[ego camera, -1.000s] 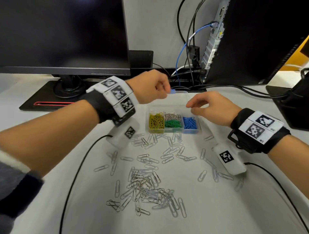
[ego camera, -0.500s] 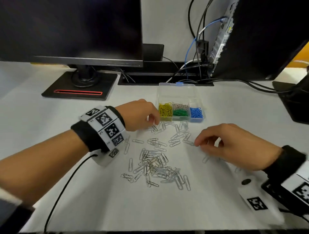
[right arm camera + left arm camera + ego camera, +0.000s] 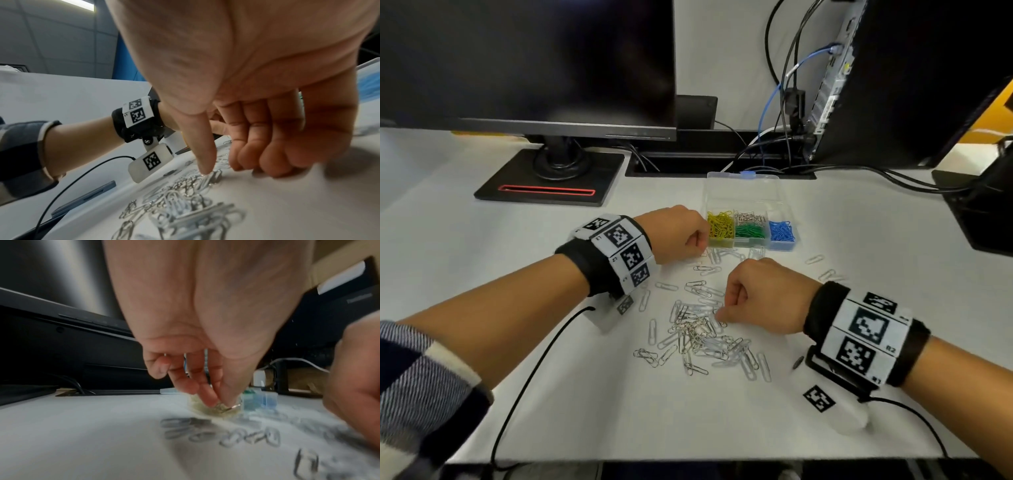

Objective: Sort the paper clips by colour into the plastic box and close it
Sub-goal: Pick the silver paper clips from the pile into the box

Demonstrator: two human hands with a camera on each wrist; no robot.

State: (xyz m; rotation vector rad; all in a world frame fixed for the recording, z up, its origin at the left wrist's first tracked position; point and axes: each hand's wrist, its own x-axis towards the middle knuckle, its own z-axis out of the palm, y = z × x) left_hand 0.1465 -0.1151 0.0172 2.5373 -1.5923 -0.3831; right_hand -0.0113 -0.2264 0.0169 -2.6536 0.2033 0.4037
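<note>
The clear plastic box (image 3: 774, 245) stands open, its lid (image 3: 743, 192) lying flat behind it. Its compartments hold yellow clips (image 3: 720, 224), silver clips (image 3: 750, 217), green clips (image 3: 749, 230) and blue clips (image 3: 782, 232). Loose silver paper clips (image 3: 698, 334) are strewn in front of it. My left hand (image 3: 681, 236) is down at the table by the box's front left corner. In the left wrist view, it pinches a silver paper clip (image 3: 226, 407) between thumb and fingertips. My right hand (image 3: 753, 298) is curled over the pile, and its thumb (image 3: 205, 168) touches a clip; I see no clip held.
A monitor on a black stand (image 3: 551, 185) is at the back left. A computer tower (image 3: 893, 78) with several cables (image 3: 787, 102) is at the back right. A black device (image 3: 983, 209) sits at the right edge. Wrist-camera cables (image 3: 530, 373) trail toward the table's front edge.
Both hands have come down from the box to the loose clips. The left hand has pinched a clip near the box; the right hand moved left onto the pile and curled.
</note>
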